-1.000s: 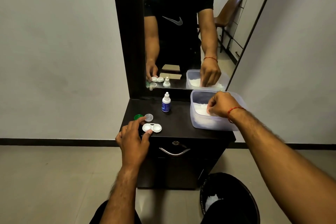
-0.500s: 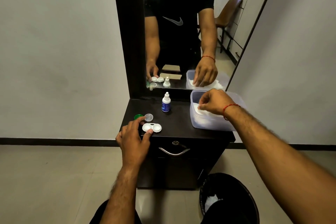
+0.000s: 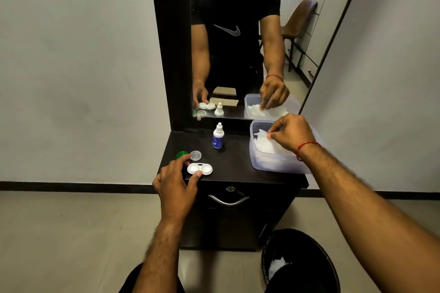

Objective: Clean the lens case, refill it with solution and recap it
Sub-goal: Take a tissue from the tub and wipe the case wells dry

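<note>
The white two-well lens case (image 3: 200, 169) lies uncapped near the front left of the dark cabinet top (image 3: 233, 162). My left hand (image 3: 176, 183) steadies it, thumb on its front edge and a finger at its left side. Just behind it lie a clear cap (image 3: 195, 155) and a green cap (image 3: 182, 154). A small solution bottle (image 3: 218, 137) with a blue label stands upright at the back. My right hand (image 3: 289, 132) pinches a white tissue (image 3: 266, 141) inside the clear plastic tub (image 3: 273, 165) on the right.
A dark-framed mirror (image 3: 238, 38) rises behind the cabinet and reflects me and the objects. The cabinet has a drawer with a metal handle (image 3: 228, 200). A black bin (image 3: 298, 261) holding crumpled tissue stands on the floor at the lower right.
My right hand has risen slightly in the tub, lifting a tissue between its fingertips. The left hand stays on the lens case.
</note>
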